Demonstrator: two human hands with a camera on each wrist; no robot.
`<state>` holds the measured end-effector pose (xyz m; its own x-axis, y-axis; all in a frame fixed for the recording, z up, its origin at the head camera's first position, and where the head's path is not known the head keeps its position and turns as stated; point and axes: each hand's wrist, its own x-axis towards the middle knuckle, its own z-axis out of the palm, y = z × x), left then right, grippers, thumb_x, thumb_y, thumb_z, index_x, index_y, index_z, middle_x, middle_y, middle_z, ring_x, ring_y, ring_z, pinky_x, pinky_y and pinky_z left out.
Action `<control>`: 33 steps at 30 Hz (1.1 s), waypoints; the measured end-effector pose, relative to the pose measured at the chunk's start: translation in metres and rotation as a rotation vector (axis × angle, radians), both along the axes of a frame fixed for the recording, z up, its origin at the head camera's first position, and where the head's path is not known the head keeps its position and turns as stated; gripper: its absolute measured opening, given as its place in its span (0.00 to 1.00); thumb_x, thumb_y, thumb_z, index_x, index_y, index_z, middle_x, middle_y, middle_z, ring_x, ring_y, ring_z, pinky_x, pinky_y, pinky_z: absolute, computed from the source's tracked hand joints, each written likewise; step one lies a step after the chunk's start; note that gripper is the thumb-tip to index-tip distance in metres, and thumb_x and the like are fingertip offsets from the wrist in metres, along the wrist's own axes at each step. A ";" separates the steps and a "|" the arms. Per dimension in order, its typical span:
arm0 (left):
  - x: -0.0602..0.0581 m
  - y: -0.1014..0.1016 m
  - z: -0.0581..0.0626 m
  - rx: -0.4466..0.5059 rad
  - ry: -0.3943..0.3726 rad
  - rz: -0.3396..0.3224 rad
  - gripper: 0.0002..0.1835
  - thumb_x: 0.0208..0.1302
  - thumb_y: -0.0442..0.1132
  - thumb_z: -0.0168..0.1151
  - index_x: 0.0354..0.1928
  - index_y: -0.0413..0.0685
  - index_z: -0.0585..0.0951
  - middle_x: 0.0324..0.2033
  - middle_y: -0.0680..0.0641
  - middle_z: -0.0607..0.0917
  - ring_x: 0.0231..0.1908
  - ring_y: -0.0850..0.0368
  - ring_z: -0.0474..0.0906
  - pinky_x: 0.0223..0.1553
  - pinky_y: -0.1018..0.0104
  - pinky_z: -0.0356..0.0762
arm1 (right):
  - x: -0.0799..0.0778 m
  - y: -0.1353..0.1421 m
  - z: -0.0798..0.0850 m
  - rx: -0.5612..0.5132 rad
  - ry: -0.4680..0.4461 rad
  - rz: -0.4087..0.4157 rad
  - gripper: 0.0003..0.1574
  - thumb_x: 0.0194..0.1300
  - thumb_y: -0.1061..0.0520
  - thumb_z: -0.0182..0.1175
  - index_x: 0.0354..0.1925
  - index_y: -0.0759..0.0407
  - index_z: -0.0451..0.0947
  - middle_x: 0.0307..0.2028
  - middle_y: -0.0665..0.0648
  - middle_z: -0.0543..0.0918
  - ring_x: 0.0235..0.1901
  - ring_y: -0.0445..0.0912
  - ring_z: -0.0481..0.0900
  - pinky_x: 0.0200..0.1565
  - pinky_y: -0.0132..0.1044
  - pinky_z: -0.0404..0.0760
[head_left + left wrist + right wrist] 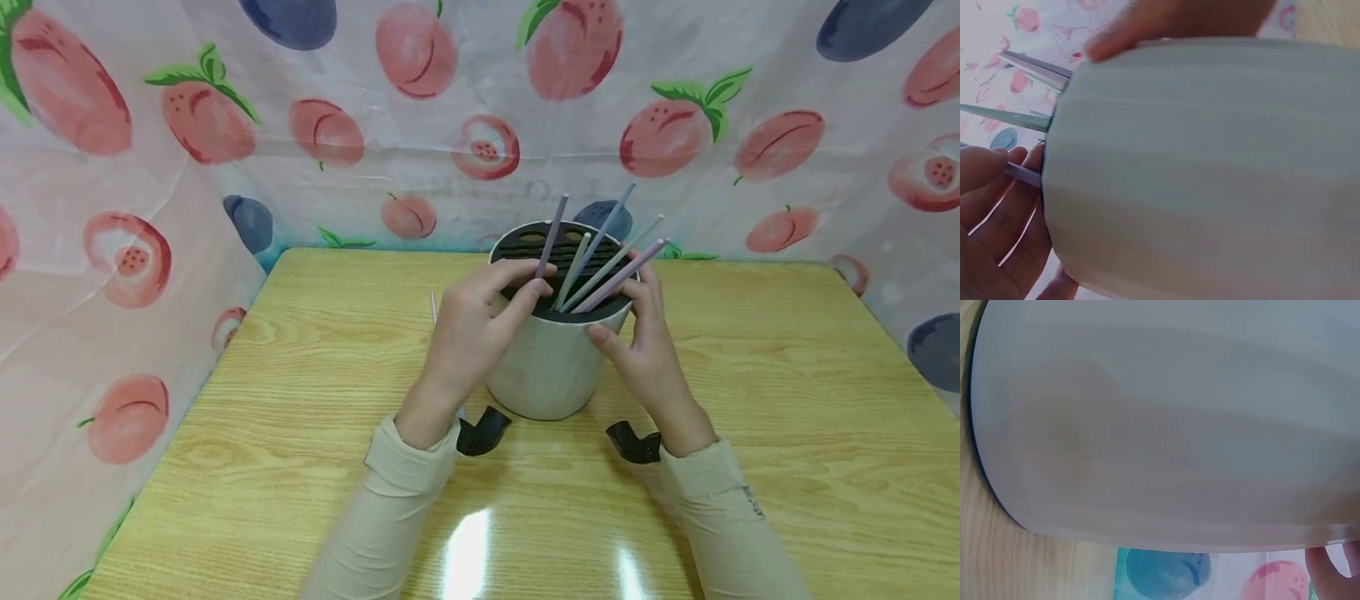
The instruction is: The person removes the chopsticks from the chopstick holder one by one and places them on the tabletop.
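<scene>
A white round utensil holder (551, 367) with a black slotted top (517, 247) stands upright on the table. Several pastel straws lean out of its front opening, among them a green straw (573, 268), a blue straw (611, 218) and a pink straw (626, 275). Between thumb and index finger my left hand (483, 317) pinches a purple straw (552, 235), its lower end hidden at the opening. The left wrist view shows this purple straw (1024, 174) right at the rim. My right hand (645, 342) grips the holder's right side, thumb on the front.
On the wood-grain table (300, 375), a thin pink straw (433, 307) shows partly behind my left hand. Black wrist mounts (483, 432) stick out from both sleeves. A fruit-print cloth (337, 192) hangs behind the table and along its sides.
</scene>
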<state>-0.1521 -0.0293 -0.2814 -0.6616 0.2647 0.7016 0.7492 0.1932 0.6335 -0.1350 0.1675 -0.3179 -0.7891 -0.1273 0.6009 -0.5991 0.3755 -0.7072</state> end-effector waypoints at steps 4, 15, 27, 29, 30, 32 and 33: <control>0.004 -0.002 0.005 0.086 -0.108 -0.045 0.10 0.62 0.38 0.55 0.44 0.45 0.80 0.34 0.51 0.83 0.38 0.64 0.76 0.40 0.67 0.73 | -0.008 0.007 -0.011 0.010 -0.017 -0.006 0.35 0.57 0.39 0.57 0.54 0.59 0.64 0.67 0.49 0.45 0.66 0.46 0.41 0.58 0.60 0.47; 0.027 -0.012 0.036 0.314 -0.142 -0.119 0.08 0.60 0.26 0.53 0.40 0.28 0.76 0.34 0.36 0.80 0.37 0.51 0.78 0.41 0.58 0.75 | 0.001 -0.001 -0.001 -0.009 -0.023 0.008 0.35 0.58 0.40 0.56 0.53 0.63 0.62 0.67 0.56 0.45 0.66 0.45 0.41 0.58 0.61 0.46; 0.018 -0.031 0.034 0.568 -0.028 -0.196 0.08 0.60 0.22 0.50 0.41 0.23 0.72 0.33 0.38 0.80 0.37 0.45 0.77 0.41 0.50 0.75 | 0.008 -0.006 0.006 -0.017 -0.029 0.009 0.34 0.59 0.41 0.55 0.51 0.66 0.62 0.67 0.54 0.46 0.66 0.45 0.41 0.59 0.61 0.44; 0.017 -0.032 0.033 0.601 -0.004 -0.195 0.09 0.60 0.22 0.50 0.42 0.22 0.71 0.33 0.38 0.80 0.37 0.46 0.77 0.40 0.49 0.75 | 0.008 -0.006 0.006 -0.018 -0.025 0.012 0.34 0.59 0.41 0.55 0.51 0.66 0.63 0.67 0.55 0.46 0.66 0.45 0.41 0.59 0.60 0.44; 0.017 -0.032 0.033 0.615 0.004 -0.196 0.10 0.60 0.22 0.49 0.43 0.22 0.71 0.33 0.39 0.80 0.37 0.45 0.77 0.41 0.49 0.74 | 0.008 -0.006 0.006 -0.020 -0.022 0.014 0.34 0.59 0.41 0.55 0.51 0.66 0.63 0.67 0.56 0.46 0.66 0.45 0.41 0.59 0.60 0.44; 0.018 -0.033 0.034 0.630 0.022 -0.187 0.10 0.61 0.23 0.49 0.44 0.22 0.71 0.33 0.39 0.79 0.37 0.45 0.77 0.40 0.49 0.75 | 0.007 -0.006 0.006 -0.023 -0.020 0.018 0.35 0.59 0.41 0.55 0.51 0.66 0.63 0.67 0.58 0.46 0.66 0.45 0.41 0.59 0.61 0.44; 0.019 -0.033 0.035 0.639 0.030 -0.180 0.11 0.62 0.25 0.49 0.44 0.23 0.71 0.33 0.38 0.79 0.36 0.45 0.77 0.40 0.49 0.75 | 0.007 -0.006 0.006 -0.025 -0.019 0.020 0.35 0.59 0.41 0.55 0.51 0.67 0.63 0.67 0.58 0.46 0.66 0.45 0.41 0.59 0.61 0.44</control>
